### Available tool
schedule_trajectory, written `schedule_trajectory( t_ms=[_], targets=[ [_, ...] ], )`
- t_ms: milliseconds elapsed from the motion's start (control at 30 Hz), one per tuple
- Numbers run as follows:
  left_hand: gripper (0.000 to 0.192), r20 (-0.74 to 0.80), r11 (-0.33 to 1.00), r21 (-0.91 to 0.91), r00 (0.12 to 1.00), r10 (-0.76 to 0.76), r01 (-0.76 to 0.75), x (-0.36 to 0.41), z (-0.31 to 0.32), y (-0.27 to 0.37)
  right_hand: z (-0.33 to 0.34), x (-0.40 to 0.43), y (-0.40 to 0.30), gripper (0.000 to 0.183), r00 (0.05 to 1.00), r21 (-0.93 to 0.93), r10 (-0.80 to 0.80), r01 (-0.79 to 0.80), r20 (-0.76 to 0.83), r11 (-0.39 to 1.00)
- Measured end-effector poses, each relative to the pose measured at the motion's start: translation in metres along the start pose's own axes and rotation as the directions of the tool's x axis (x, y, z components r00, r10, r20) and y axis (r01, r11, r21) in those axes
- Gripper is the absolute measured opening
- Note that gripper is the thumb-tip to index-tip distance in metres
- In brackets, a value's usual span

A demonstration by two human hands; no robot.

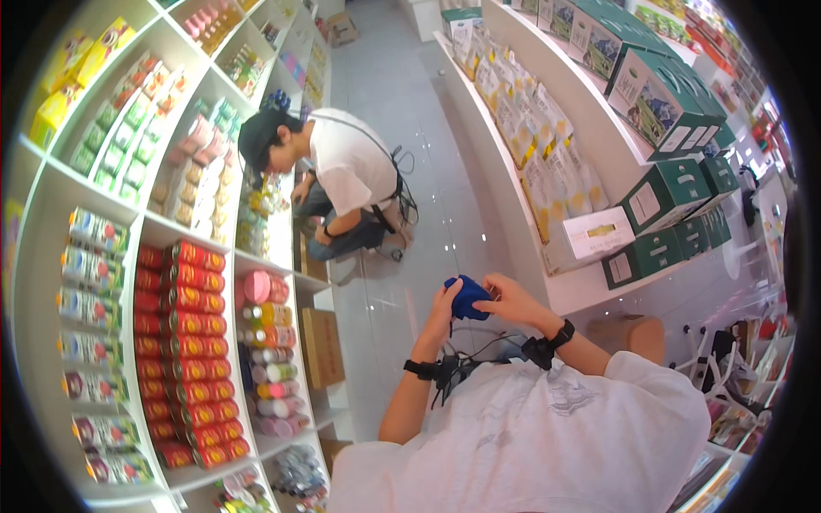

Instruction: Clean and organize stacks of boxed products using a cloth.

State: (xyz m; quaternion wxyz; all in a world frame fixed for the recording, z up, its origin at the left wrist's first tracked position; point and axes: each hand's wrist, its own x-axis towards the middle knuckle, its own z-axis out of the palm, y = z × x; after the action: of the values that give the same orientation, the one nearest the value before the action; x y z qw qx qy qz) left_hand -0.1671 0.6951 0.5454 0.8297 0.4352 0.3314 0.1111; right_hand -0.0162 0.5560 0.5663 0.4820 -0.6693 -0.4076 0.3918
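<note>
A small bundle of blue cloth (469,299) is held between my two hands in front of my chest. My left hand (444,306) grips its left side, with the thumb on top. My right hand (510,300) pinches its right edge with thumb and fingers. Each wrist wears a black strap with a small device, and black cables hang between them. Below the cloth lies the grey tiled floor of the aisle.
A person (340,179) in a black cap crouches ahead at the left shelves. White shelving (136,256) with red cans (199,353) and bottles lines the left. On the right, a low white display unit (507,167) bears pouches and green boxes (667,192). A brown stool (644,340) stands behind it.
</note>
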Motion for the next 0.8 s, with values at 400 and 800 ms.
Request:
schedule_trajectory(
  t_ms=[400,800],
  targets=[
    [0.043,0.006,0.999,-0.023,1.0,-0.023,0.023,0.213,-0.02,0.081,-0.072,0.209,0.032,0.033,0.992,-0.097,-0.034,0.023,-0.12,0.995],
    [0.027,-0.181,0.962,-0.155,0.963,0.197,-0.226,0.509,0.002,0.276,-0.217,0.379,-0.005,0.041,0.946,-0.394,-0.109,-0.021,-0.306,0.919]
  ],
)
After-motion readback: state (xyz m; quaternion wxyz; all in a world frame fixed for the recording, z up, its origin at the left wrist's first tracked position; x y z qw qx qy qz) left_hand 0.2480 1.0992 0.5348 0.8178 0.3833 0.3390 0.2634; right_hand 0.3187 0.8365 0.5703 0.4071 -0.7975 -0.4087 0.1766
